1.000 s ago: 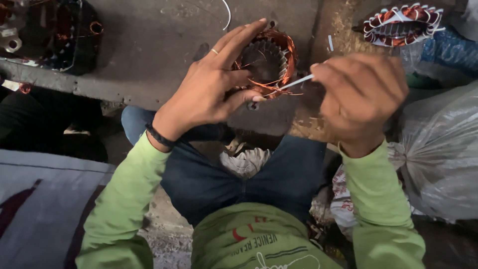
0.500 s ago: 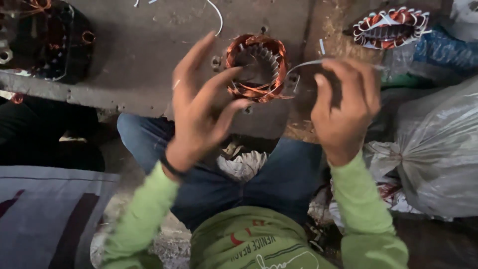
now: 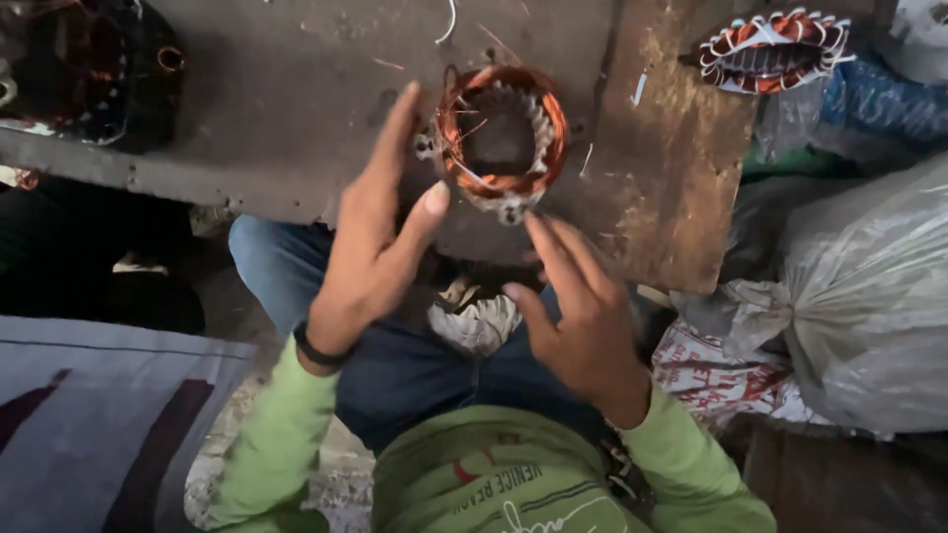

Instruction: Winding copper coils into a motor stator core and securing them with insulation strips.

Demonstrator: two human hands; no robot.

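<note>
Resting on the grey surface (image 3: 276, 109), copper-wound motor coil (image 3: 502, 138) between open fingers of left hand (image 3: 370, 257) and right hand (image 3: 578, 316), neither gripping.

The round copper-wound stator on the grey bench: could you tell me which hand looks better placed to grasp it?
Probably the left hand: its thumb nearly reaches the copper-wound stator, while the right hand hovers lower, clear of it.

Both arms are in long lime-green sleeves (image 3: 276, 444), same green on the shirt with some print on the chest. Dark blue jeans (image 3: 395, 365), plus a thin black wristband (image 3: 318, 350) on the left wrist.
</note>
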